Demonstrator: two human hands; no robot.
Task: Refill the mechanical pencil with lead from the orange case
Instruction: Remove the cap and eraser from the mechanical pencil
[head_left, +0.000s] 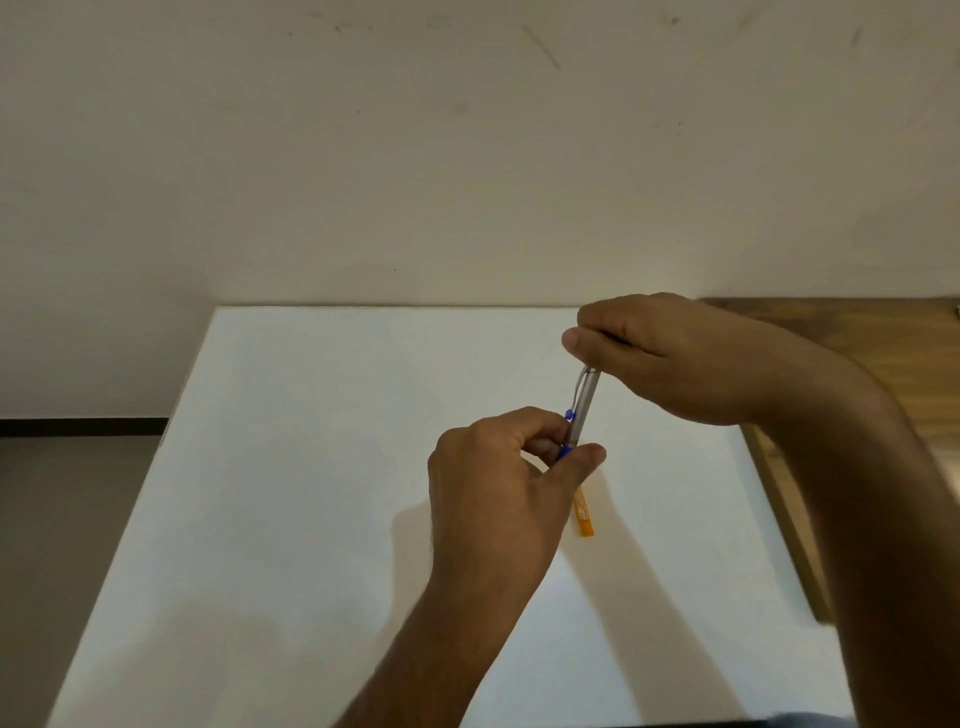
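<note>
While both hands grip the pencil (583, 405) (tilted), the orange case (585, 512) lies beneath.

- Mechanical pencil (583, 402): top end concealed inside right hand (670, 358); lower barrel concealed by left hand (498, 483).
- Orange case (584, 514): upper portion hidden behind left hand; label print illegible.

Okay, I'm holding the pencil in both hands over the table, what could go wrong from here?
The right hand pinches the top end of the mechanical pencil in mid-air; if a cap comes off there, it could drop and roll across the white table. The orange case lies partly under the left hand, so a lowered wrist might knock it away.
</note>
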